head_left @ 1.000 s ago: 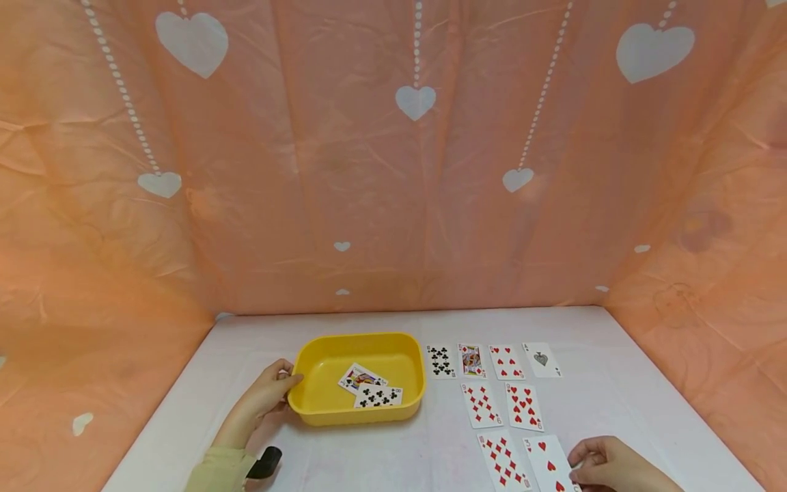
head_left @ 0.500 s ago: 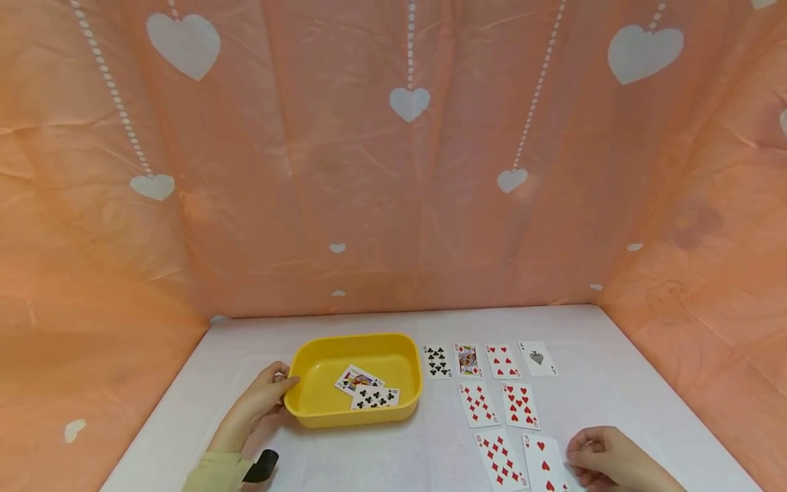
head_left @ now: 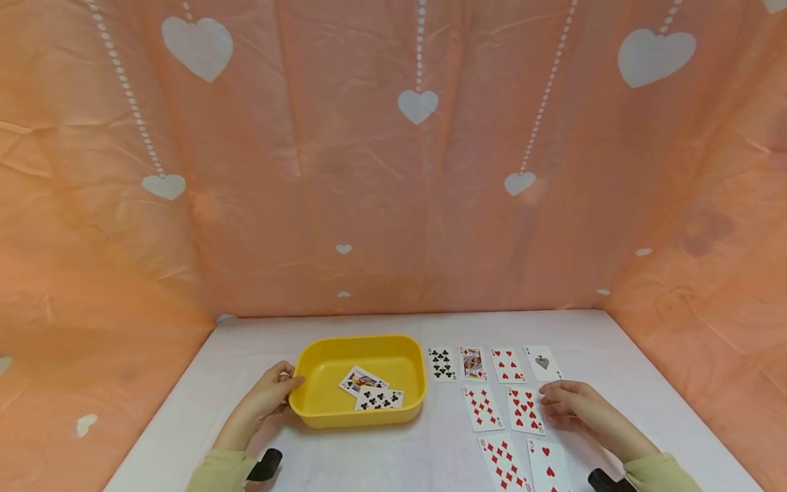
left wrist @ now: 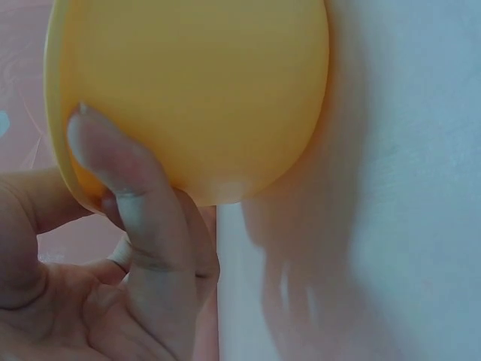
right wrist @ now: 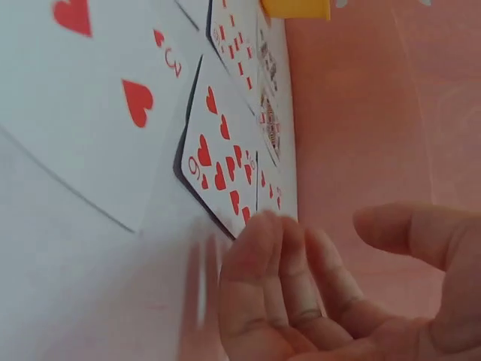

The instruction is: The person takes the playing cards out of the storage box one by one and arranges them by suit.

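My left hand [head_left: 268, 393] pinches the left rim of a yellow plastic tray [head_left: 307, 412], thumb over the edge and fingers outside, as the left wrist view also shows. Inside the tray lie a face card [head_left: 356, 380] and a clubs card [head_left: 380, 398] overlapping it. My right hand [head_left: 581, 408] hovers at the right edge of the nine of hearts [head_left: 525, 411], its fingers slightly bent and the thumb apart, holding nothing. Below that card lies the three of hearts [head_left: 548, 466]. The nine of diamonds [head_left: 482, 408] and ten of diamonds [head_left: 504, 464] are to their left.
Along the back row, right of the tray, lie a clubs card [head_left: 441, 364], a diamonds face card [head_left: 473, 363], a hearts card [head_left: 507, 365] and the ace of spades [head_left: 542, 363]. An orange cloth [head_left: 406, 219] with white hearts hangs behind the white table [head_left: 369, 465].
My right hand has left the side of the three of hearts and moved up to the nine of hearts. The three of hearts now lies flat. My left hand stays on the tray.
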